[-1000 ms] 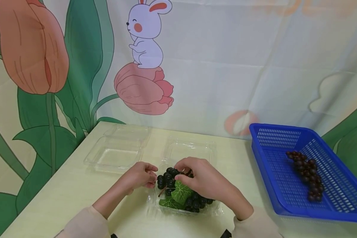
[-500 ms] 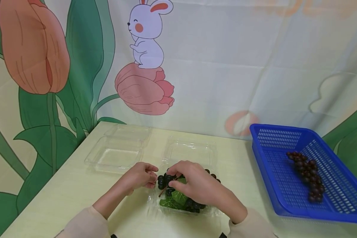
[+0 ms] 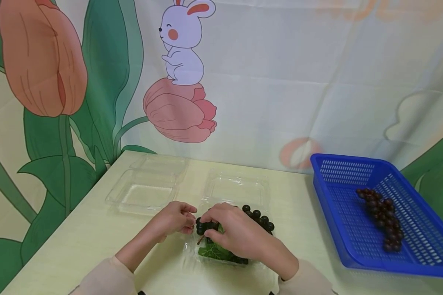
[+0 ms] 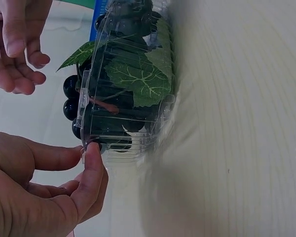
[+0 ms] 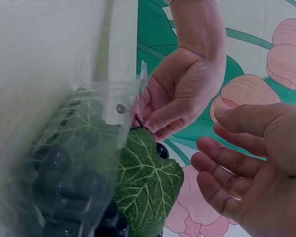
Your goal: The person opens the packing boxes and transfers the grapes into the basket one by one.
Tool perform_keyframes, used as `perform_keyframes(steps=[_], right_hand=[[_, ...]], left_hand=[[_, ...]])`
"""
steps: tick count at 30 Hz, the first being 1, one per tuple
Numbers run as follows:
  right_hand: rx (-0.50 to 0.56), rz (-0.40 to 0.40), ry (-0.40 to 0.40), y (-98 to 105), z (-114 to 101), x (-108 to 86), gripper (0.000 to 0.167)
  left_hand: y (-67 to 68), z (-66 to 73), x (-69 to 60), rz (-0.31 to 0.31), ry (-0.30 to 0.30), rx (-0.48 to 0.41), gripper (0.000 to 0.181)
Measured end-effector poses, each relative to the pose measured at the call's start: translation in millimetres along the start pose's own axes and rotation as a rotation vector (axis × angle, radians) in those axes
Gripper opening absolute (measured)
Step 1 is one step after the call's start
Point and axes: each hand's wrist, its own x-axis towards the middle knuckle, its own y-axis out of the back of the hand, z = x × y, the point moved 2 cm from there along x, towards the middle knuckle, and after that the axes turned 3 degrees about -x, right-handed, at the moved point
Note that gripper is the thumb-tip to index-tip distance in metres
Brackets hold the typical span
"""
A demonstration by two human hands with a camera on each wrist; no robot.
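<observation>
A clear plastic clamshell box (image 3: 189, 250) holds a bunch of black grapes (image 3: 257, 214) with green leaves (image 5: 149, 185). Its lid (image 3: 237, 189) lies folded back behind it. At the box's left edge is my left hand (image 3: 174, 219); in the left wrist view its thumb and forefinger pinch the rim. Above the grapes hovers my right hand (image 3: 240, 234), its fingers loosely bent. The right wrist view shows that hand (image 5: 259, 170) apart from the leaf, with nothing in its grasp. It hides the middle of the bunch in the head view.
Another clear clamshell box (image 3: 112, 200) stands open at the back left of the table (image 3: 291, 192). On the right is a blue plastic basket (image 3: 326, 219) with a dark red bunch of grapes (image 3: 382, 217) in it. A printed cloth (image 3: 258, 102) hangs behind the table.
My right hand has shifted left across the box, uncovering the grapes at its right side. My left hand has kept its place on the rim.
</observation>
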Motion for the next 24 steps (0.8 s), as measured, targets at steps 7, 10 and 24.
perform_keyframes(steps=[7, 10, 24], right_hand=[[-0.085, -0.031, 0.004, -9.4, -1.7, 2.1, 0.023], [-0.116, -0.036, 0.034, -13.9, -1.3, 4.4, 0.021], [-0.372, 0.004, 0.142, -30.6, -5.0, 8.3, 0.014]], left_hand=[[0.1, -0.3, 0.1, 0.0, 0.002, -0.005, 0.039], [0.2, -0.2, -0.1, 0.0, 0.002, -0.001, 0.039], [0.3, -1.9, 0.3, 0.003, -0.003, -0.001, 0.039]])
